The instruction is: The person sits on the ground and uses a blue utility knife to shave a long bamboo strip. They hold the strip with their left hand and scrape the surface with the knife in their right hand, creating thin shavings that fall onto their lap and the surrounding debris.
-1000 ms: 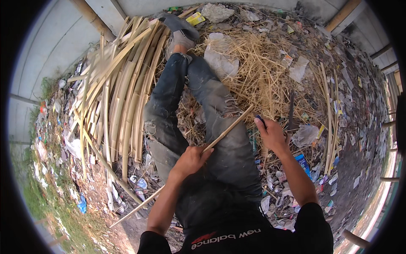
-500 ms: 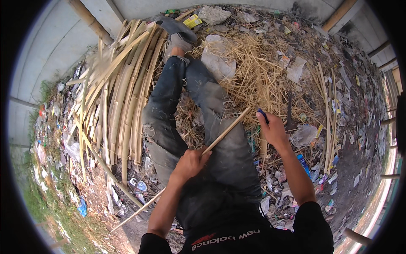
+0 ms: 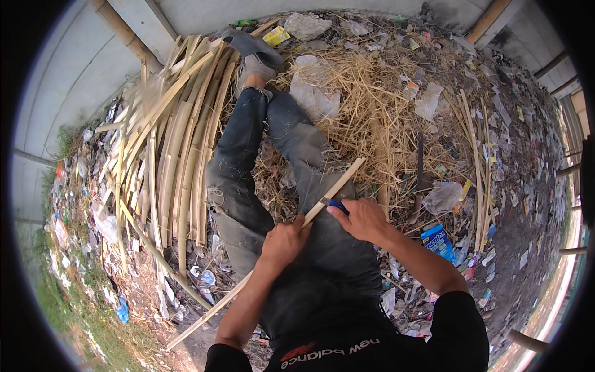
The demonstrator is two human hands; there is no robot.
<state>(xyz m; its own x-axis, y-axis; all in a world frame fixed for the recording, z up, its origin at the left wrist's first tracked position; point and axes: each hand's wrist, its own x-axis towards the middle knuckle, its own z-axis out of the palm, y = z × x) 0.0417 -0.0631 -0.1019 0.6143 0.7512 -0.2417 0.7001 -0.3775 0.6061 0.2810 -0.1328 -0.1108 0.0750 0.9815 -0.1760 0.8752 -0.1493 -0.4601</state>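
My left hand (image 3: 284,247) is closed around a long, thin bamboo strip (image 3: 344,178), which slants across my thighs. One end of the strip points up and away to the right; the other passes under my left forearm toward the lower left. In my right hand (image 3: 365,220) is a small knife with a blue handle (image 3: 336,205). Its short blade lies against the strip, just beyond my left hand. Fingers hide most of the handle.
Many split bamboo strips (image 3: 180,167) lie piled left of my outstretched legs (image 3: 238,149). Straw-like shavings (image 3: 365,105) cover the ground ahead. A dark, long-bladed tool (image 3: 420,164) and more strips (image 3: 476,161) lie to the right, amid scattered litter. A pale wall stands beyond.
My right hand has moved left and down, bringing the knife from beyond the strip's far end onto the strip near my left hand. My left hand still grips the strip.
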